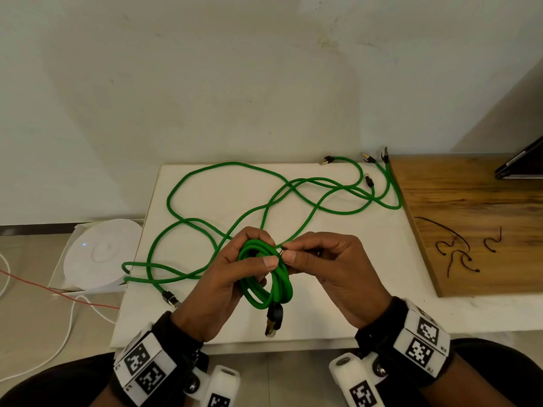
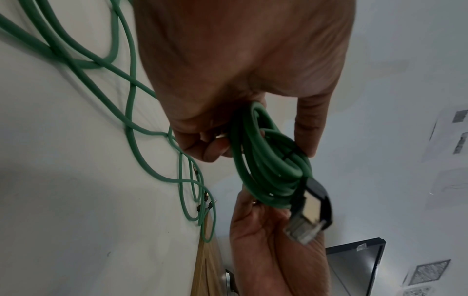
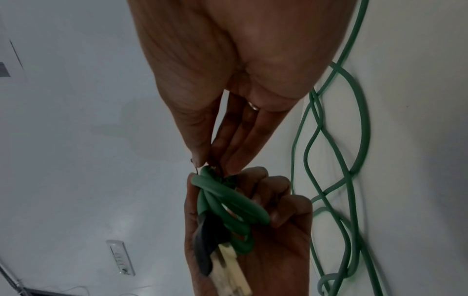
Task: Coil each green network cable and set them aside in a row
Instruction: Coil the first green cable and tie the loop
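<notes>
While loose green cables (image 1: 264, 189) sprawl in crossing loops over the white board (image 1: 382, 274), one coil (image 1: 273, 284) is held above its near edge, a plug (image 1: 271, 326) dangling. The left hand (image 1: 226, 277) grips the coil, thumb across the strands. The right hand (image 1: 332, 268) pinches a thin black tie (image 2: 288, 155) at its top. Only the left wrist view shows the tie circling the strands.

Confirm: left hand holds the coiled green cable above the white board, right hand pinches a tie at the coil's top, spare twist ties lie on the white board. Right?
Not quite. The spare twist ties lie on the wooden board, as the head view shows. The rest holds: left hand grips the coiled green cable, right hand pinches at its top.
</notes>
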